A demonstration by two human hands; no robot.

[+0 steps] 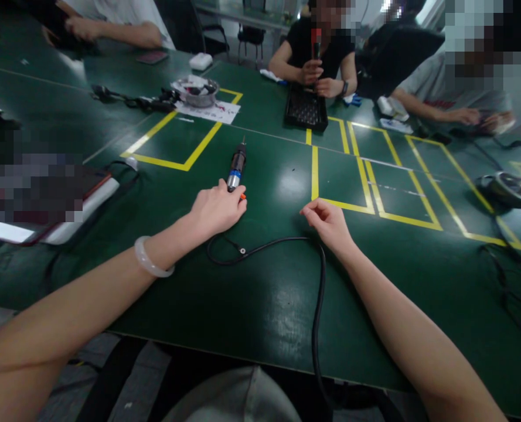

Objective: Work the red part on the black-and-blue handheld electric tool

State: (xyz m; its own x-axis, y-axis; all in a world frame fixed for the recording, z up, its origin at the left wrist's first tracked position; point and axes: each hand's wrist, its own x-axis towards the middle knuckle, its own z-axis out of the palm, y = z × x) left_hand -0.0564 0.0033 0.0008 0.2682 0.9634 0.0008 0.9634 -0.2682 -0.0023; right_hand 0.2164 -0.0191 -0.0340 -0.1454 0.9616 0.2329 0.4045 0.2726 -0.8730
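An electric screwdriver [236, 166] with a dark body, a silver-and-blue collar and a thin bit lies along the green table [269, 305], its bit pointing away from me. My left hand [220, 206] is closed over its rear end, where a bit of orange shows by my fingertips. A black cable [318, 305] loops on the table behind the tool, runs below my right hand and drops over the near edge. A small ring terminal [242, 251] lies by the loop. My right hand [328, 225] rests on the table, fingers curled together, with nothing visible in them.
Yellow tape rectangles [185, 166] mark the table. Far left stands a metal bowl [198, 92] on white paper. A black tray [306, 111] sits before a co-worker holding a red-topped tool [316, 44]. Dark devices [31, 193] lie left; cables and a round metal object [513, 187] lie right.
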